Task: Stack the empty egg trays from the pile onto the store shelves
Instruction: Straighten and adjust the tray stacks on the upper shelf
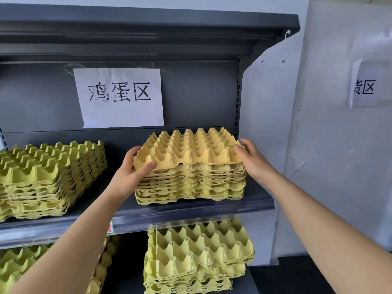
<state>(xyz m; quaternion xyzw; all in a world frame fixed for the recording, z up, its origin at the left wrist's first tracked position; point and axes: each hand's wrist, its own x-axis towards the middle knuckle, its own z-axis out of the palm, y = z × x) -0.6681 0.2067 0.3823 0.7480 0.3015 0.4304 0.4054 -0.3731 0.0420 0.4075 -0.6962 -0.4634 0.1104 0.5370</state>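
Note:
An orange-yellow egg tray [188, 148] lies on top of a stack of yellow-green trays [191, 185] at the right end of the grey shelf [191, 209]. My left hand [131, 172] grips the top tray's left front corner, thumb on its front edge and fingers behind. My right hand [252, 160] holds the tray's right edge, thumb on top near the corner. The top tray sits slightly askew on the stack.
A second stack of yellow-green trays [46, 177] stands at the left of the same shelf. On the shelf below are two more stacks, one at the right [199, 255] and one at the left [17, 266]. A paper sign [119, 97] hangs on the back panel. A white wall [318, 145] is on the right.

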